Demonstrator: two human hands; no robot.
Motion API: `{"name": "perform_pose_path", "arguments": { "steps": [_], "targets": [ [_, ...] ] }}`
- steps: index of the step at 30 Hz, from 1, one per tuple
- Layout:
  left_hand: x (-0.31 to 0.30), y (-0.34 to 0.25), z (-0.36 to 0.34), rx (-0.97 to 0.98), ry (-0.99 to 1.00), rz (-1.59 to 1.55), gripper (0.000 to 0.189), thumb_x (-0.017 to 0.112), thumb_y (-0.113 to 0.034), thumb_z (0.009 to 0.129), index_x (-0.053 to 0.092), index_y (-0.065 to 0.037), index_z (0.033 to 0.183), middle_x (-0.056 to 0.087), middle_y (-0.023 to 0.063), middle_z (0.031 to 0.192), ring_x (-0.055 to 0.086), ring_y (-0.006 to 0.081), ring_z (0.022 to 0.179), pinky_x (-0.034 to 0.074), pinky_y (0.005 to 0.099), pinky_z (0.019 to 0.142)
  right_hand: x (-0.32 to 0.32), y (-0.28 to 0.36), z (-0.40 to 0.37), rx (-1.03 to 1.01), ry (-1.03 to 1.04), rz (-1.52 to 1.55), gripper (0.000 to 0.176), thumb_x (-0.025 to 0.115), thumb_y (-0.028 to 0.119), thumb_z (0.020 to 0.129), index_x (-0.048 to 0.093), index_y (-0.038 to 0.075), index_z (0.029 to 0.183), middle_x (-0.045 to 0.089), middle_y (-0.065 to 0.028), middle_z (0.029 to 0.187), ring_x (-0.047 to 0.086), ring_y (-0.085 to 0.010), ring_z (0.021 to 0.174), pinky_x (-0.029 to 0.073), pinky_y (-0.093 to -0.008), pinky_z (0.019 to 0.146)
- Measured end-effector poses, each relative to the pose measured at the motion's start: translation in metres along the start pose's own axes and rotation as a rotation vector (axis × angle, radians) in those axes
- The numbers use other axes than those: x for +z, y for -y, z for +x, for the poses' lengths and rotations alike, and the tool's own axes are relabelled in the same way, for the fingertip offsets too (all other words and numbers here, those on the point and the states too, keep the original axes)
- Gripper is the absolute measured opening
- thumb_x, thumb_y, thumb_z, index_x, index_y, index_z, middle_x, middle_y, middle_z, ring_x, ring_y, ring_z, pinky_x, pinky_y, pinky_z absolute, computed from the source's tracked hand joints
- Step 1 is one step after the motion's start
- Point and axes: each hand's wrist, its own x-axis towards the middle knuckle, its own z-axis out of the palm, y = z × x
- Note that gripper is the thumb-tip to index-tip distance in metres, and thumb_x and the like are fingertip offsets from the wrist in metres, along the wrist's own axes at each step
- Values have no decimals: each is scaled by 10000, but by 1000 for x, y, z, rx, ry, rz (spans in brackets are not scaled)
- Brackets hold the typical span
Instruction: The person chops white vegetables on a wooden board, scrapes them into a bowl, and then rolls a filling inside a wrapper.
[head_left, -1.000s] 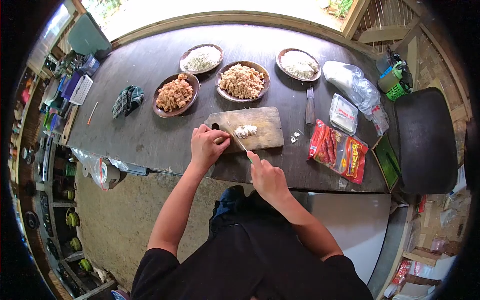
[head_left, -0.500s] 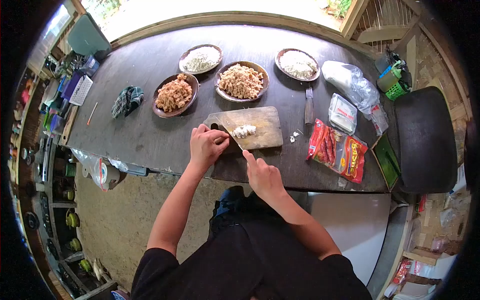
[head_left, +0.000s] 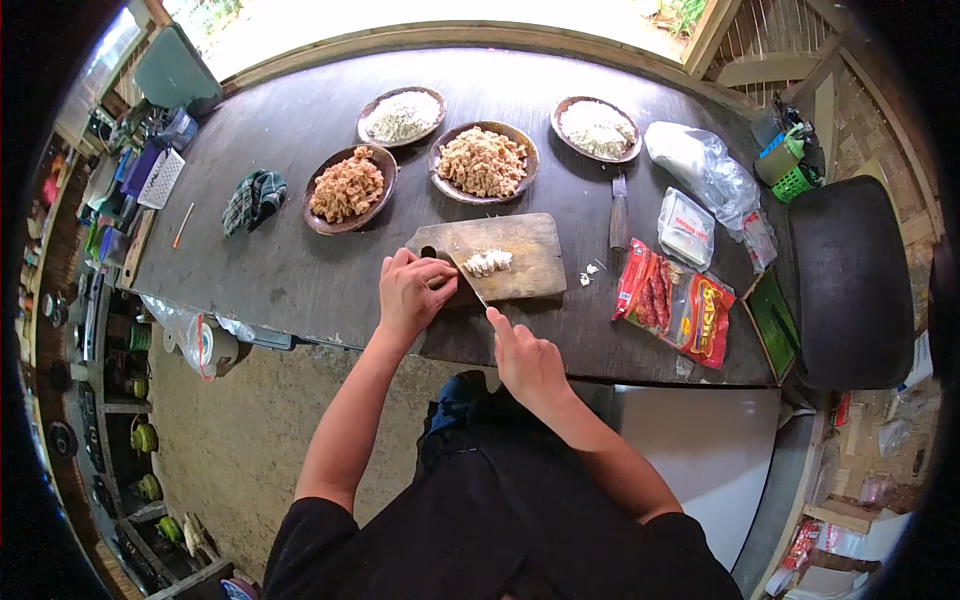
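Note:
My right hand [head_left: 530, 362] is wrapped round the handle of a knife [head_left: 474, 283], whose blade slants up and left over the wooden cutting board [head_left: 535, 270]. A small heap of chopped white pieces [head_left: 488, 262] lies on the board, just right of the blade. At the board's left end, my left hand [head_left: 412, 292] is closed with curled fingertips close to the blade. Whatever those fingers pinch is hidden. A few white scraps [head_left: 588, 274] lie on the table right of the board.
Beyond the board stand bowls of brown crispy pieces [head_left: 482, 162] and white shreds [head_left: 402, 117]. To the right are a second knife [head_left: 619, 212], a red sausage packet [head_left: 675, 305], plastic bags [head_left: 705, 170] and a black chair back [head_left: 850, 285]. A checked cloth [head_left: 254, 202] lies left.
My right hand and the knife handle have dropped very slightly toward me. My left hand and the white heap look almost unchanged.

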Motion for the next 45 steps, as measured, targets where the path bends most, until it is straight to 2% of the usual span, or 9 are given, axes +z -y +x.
{"name": "perform_pose_path", "arguments": {
  "steps": [4, 15, 17, 25, 31, 38, 45],
  "targets": [
    [-3, 1, 1, -36, 32, 18, 106, 816, -277, 764, 820, -199, 835, 771, -51, 847, 561, 176, 812, 400, 336, 786, 1, -4, 7, -7, -17, 18, 467, 611, 134, 975, 479, 164, 1422, 652, -164, 790, 675, -421, 667, 561, -530, 588],
    [-1, 3, 1, -56, 30, 1, 117, 827, -250, 745, 817, -159, 818, 777, -18, 840, 560, 193, 785, 409, 349, 794, -6, 1, -4, -29, -13, 36, 461, 610, 123, 973, 495, 149, 1418, 641, -164, 776, 677, -404, 649, 566, -500, 569],
    [0, 2, 1, -58, 25, -4, 116, 827, -251, 746, 816, -157, 815, 778, -16, 843, 561, 192, 784, 410, 349, 792, -1, 0, -2, -28, 3, -35, 451, 605, 132, 978, 501, 148, 1416, 638, -159, 780, 675, -402, 638, 569, -496, 567],
    [-3, 0, 0, -76, 23, 0, 103, 819, -283, 759, 819, -192, 807, 751, -25, 771, 567, 180, 780, 395, 344, 773, -3, -2, 6, -9, -31, -1, 457, 602, 137, 981, 485, 174, 1422, 644, -157, 798, 679, -402, 653, 571, -507, 583],
    [-1, 3, 0, -38, 19, 25, 129, 837, -251, 720, 825, -172, 821, 726, -12, 754, 559, 191, 768, 410, 348, 767, -8, 3, -7, -16, -12, 34, 479, 604, 140, 982, 471, 175, 1441, 638, -156, 795, 678, -405, 665, 567, -517, 596],
    [-3, 0, 0, -43, 1, 8, 117, 835, -253, 734, 824, -171, 817, 744, -19, 768, 560, 191, 771, 410, 345, 770, 4, 0, 2, -16, 17, -31, 471, 604, 158, 988, 470, 172, 1440, 639, -160, 803, 675, -413, 665, 564, -520, 597],
    [-3, 2, -1, -1, -10, 29, 116, 832, -254, 742, 823, -174, 826, 775, -34, 831, 557, 182, 780, 405, 339, 780, -1, -1, 7, 7, -13, 36, 446, 601, 155, 987, 472, 174, 1414, 655, -165, 822, 678, -425, 690, 560, -530, 605]
  ]
}}
